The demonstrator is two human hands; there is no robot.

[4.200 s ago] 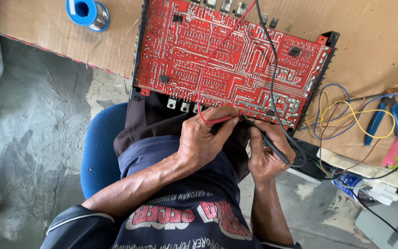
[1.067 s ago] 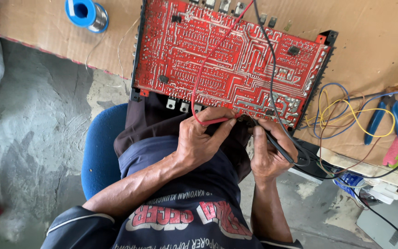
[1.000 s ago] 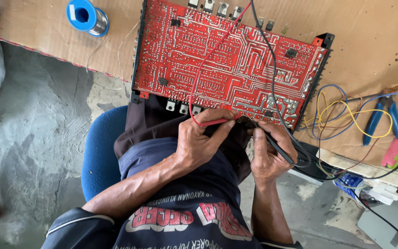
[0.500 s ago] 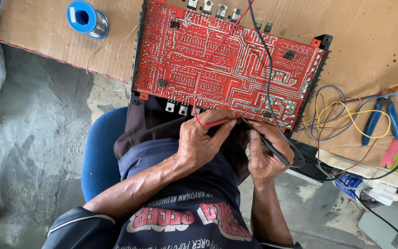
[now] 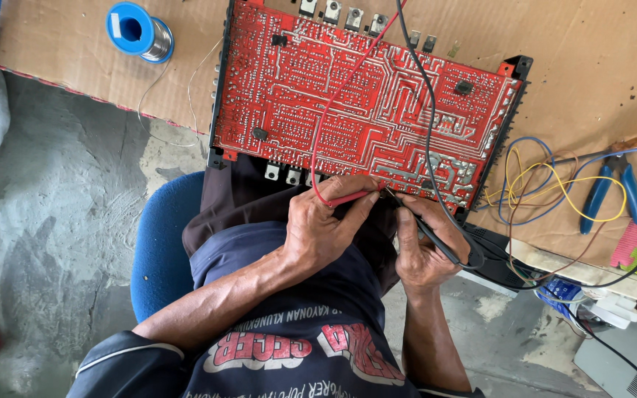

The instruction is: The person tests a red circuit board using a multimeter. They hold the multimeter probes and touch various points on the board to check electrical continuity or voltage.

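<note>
our left hand (image 5: 322, 228) is closed around a red test probe (image 5: 348, 197), pinched between thumb and fingers, its tip at the near edge of the red circuit board (image 5: 355, 103). our right hand (image 5: 425, 247) is clamped on a black test probe (image 5: 436, 239), its tip just beside the red one at the same board edge. a red lead (image 5: 333, 103) and a black lead (image 5: 425, 110) run up across the board. the board lies on the cardboard-covered bench (image 5: 591, 59), overhanging its near edge above our lap. a blue solder spool (image 5: 140, 31) sits near the bench's far left corner; blue-handled pliers (image 5: 613, 188) and loose coloured wires (image 5: 547, 184) lie toward the right edge.
</note>
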